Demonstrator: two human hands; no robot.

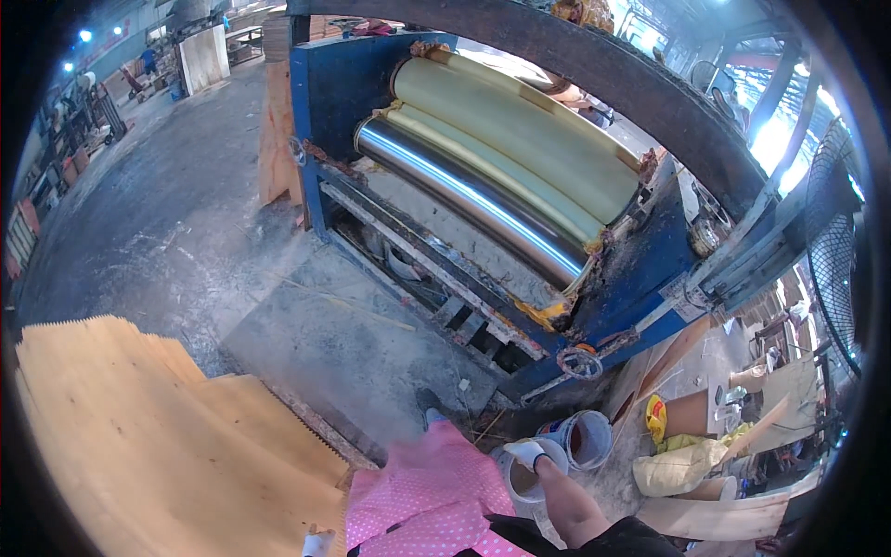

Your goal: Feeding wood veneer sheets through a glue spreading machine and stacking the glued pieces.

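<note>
My right hand (pixel 526 452), in a white glove, reaches down to the far rim of a pale bucket (pixel 510 478). Its fingers look closed on that rim, though the tips are partly hidden. Brownish-grey stuff lies in the bucket. At the lower edge of the picture shows my left hand (pixel 318 541), also gloved, partly cut off. It is beside the toothed edge of stacked wood veneer sheets (pixel 167 427), fingertips apart and holding nothing visible. A pink dotted apron (pixel 436 487) covers my front.
Ahead stands a blue roller machine (pixel 339 93) with a shiny metal roller (pixel 464 195), a yellowish roller (pixel 520 130) and a handwheel (pixel 580 362). A second bucket (pixel 601 444) touches the first's surroundings. Right lie a yellowish sack (pixel 682 469) and boards; a mesh fan guard (pixel 831 241) rises there.
</note>
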